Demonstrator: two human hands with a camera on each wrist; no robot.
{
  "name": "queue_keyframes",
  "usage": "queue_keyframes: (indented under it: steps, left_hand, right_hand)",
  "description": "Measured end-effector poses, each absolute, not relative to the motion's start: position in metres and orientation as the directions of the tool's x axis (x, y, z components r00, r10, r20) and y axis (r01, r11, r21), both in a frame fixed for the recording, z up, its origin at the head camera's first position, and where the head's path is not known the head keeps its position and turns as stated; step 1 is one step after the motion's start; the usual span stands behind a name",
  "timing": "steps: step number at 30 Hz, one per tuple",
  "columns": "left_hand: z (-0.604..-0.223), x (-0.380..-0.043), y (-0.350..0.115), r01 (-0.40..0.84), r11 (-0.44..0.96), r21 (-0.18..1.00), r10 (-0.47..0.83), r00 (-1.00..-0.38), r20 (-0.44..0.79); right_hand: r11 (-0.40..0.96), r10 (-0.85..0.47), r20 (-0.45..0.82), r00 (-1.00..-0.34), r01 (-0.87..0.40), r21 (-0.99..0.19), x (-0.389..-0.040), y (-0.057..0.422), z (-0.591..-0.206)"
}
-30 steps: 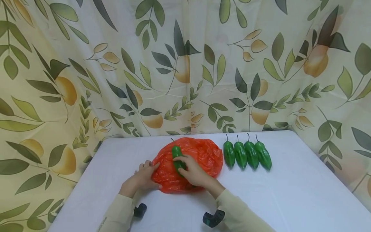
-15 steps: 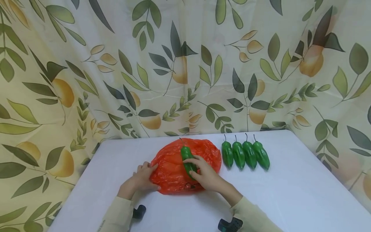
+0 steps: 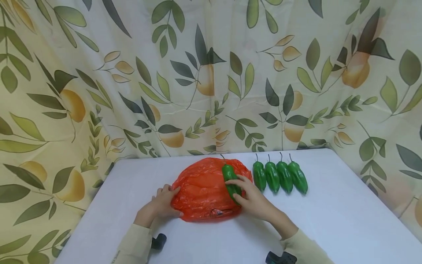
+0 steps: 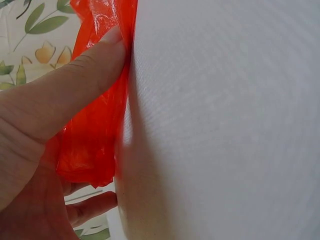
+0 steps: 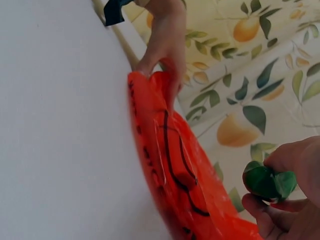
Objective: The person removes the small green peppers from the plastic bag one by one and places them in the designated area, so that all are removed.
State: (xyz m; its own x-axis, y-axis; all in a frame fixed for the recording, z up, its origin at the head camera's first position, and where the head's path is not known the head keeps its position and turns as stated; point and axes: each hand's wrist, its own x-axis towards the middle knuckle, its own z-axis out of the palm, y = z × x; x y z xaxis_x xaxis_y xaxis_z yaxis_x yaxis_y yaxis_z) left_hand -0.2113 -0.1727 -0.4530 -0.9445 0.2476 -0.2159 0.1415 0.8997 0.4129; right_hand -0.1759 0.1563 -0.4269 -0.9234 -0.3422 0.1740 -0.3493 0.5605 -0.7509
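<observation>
My right hand (image 3: 255,200) pinches a green pepper (image 3: 229,174) between thumb and fingers, above the right part of a red plastic bag (image 3: 199,187). Its thin stem points toward the far side. In the right wrist view the held pepper (image 5: 267,182) shows end-on, apart from the bag. At the bag's left end my left hand (image 3: 161,203) holds the plastic, thumb on the near side and fingers on the far side. The left wrist view shows that thumb (image 4: 85,75) against the bag (image 4: 95,135). Whatever lies inside the bag is hidden.
Several green peppers (image 3: 279,176) lie side by side right of the bag, stems toward the back. They rest on a white-covered table (image 3: 329,220). A curtain (image 3: 211,73) with leaves and fruit hangs behind the table.
My right hand has carried the pepper rightward across the bag, from its middle to its right part. My left hand stays at the bag's left end.
</observation>
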Motion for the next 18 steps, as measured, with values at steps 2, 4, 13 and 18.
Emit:
queue_keyframes:
  steps: [2,4,13,18]
  left_hand:
    - [-0.453,-0.211,-0.173,0.142,0.900,0.411,0.248,-0.944,-0.217]
    - [-0.452,-0.211,-0.173,0.139,0.902,0.409,0.245,-0.945,-0.219]
    - [-0.449,-0.211,-0.173,0.149,0.904,0.401,0.252,-0.943,-0.216]
    - [-0.452,-0.211,-0.173,0.138,0.901,0.412,0.243,-0.946,-0.215]
  right_hand:
    - [0.568,-0.332,0.190,-0.924,-0.356,-0.742,-0.176,0.160,-0.428]
    - [0.574,-0.323,0.199,-0.925,-0.359,-0.736,-0.177,0.164,-0.428]
    - [0.577,-0.278,0.207,-0.938,-0.335,-0.745,-0.183,0.180,-0.424]
    - [0.607,-0.239,0.204,-0.949,-0.310,-0.732,-0.184,0.189,-0.419]
